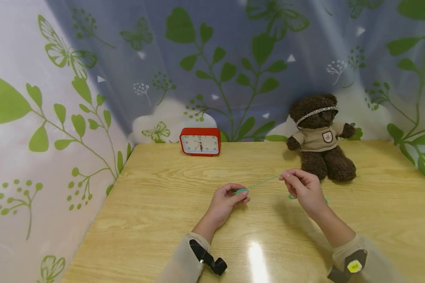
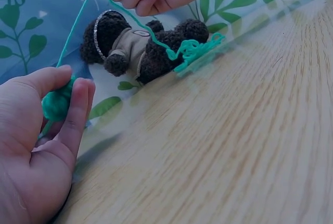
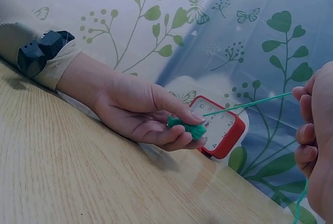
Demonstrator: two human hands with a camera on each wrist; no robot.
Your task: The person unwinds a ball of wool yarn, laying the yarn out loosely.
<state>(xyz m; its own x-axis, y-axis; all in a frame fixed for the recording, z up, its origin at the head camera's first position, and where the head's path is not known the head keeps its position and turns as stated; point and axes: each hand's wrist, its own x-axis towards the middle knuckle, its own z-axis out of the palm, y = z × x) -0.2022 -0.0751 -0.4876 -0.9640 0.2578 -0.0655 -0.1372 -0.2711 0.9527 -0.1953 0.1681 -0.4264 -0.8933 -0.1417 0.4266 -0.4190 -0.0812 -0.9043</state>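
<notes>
A small green ball of yarn (image 3: 190,129) is pinched between the thumb and fingers of my left hand (image 1: 225,203), above the middle of the table. From it a strand of green yarn (image 1: 265,181) runs taut up to my right hand (image 1: 304,192), whose thumb and fingertips pinch it. Beyond the right hand the strand hangs down to a loose tangle of yarn (image 2: 195,53) on the table, seen in the left wrist view. In the head view the right hand mostly hides that tangle.
At the back of the wooden table (image 1: 156,220) stands a red alarm clock (image 1: 200,142). A dark brown teddy bear (image 1: 320,137) in a beige top sits at the back right, just behind my right hand. A leaf-patterned curtain (image 1: 212,70) hangs behind the table.
</notes>
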